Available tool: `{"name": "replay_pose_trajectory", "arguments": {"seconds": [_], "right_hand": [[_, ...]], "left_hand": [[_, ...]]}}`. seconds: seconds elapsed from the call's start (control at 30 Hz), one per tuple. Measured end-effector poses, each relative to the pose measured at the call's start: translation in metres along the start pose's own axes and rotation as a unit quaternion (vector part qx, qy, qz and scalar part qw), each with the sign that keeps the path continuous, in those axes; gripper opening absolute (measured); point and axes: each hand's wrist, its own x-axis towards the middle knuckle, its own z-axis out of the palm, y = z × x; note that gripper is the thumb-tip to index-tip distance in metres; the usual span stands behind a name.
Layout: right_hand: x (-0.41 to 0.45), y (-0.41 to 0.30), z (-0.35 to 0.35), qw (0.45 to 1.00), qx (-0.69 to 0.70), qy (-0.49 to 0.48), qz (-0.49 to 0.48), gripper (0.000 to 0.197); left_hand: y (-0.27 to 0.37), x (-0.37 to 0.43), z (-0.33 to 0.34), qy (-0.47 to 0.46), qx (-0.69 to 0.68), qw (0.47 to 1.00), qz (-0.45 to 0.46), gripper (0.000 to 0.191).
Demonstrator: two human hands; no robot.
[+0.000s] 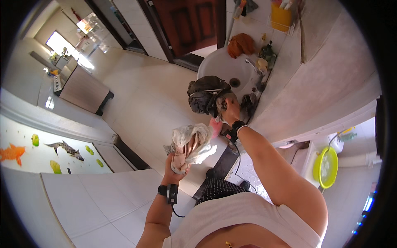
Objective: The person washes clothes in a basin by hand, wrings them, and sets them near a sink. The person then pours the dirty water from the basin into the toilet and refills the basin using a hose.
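My left hand (174,170) grips the gathered neck of a crumpled, whitish plastic bag (198,139). Something pinkish-brown shows inside its folds, too unclear to name. Further forward, my right hand (232,110) is closed on a bunched dark grey bundle (206,93), which looks like a plastic bag or cloth with a pale band across it. This bundle hangs by the near left rim of a white washbasin (214,63) and hides part of it. Just below my right hand is a pink bottle (215,125), partly covered by the white bag.
An orange-brown cloth (241,45) lies on the basin's far rim, near the chrome tap (252,65). Several bottles (267,54) stand behind it. To the right is a yellow-green plastic tub (315,169). A red-brown door (189,28) stands beyond the basin.
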Motion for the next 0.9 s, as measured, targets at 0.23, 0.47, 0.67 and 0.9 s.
{"name": "replay_pose_trajectory", "arguments": {"seconds": [0.23, 0.47, 0.67, 0.9], "right_hand": [[-0.047, -0.049, -0.078, 0.981, 0.052, 0.096, -0.162, 0.045], [-0.074, -0.045, -0.118, 0.986, 0.007, 0.097, -0.135, 0.041], [-0.105, -0.045, -0.153, 0.981, -0.025, 0.093, -0.169, 0.041], [-0.105, -0.044, -0.152, 0.983, -0.041, 0.089, -0.156, 0.042]], "left_hand": [[0.034, 0.012, 0.015, -0.035, -0.029, 0.997, 0.059, 0.035], [0.059, 0.056, 0.052, -0.133, -0.034, 0.99, 0.043, 0.036], [0.068, 0.105, 0.067, -0.212, -0.087, 0.973, 0.023, 0.049], [0.044, 0.216, 0.086, -0.351, 0.031, 0.931, 0.099, 0.022]]}}
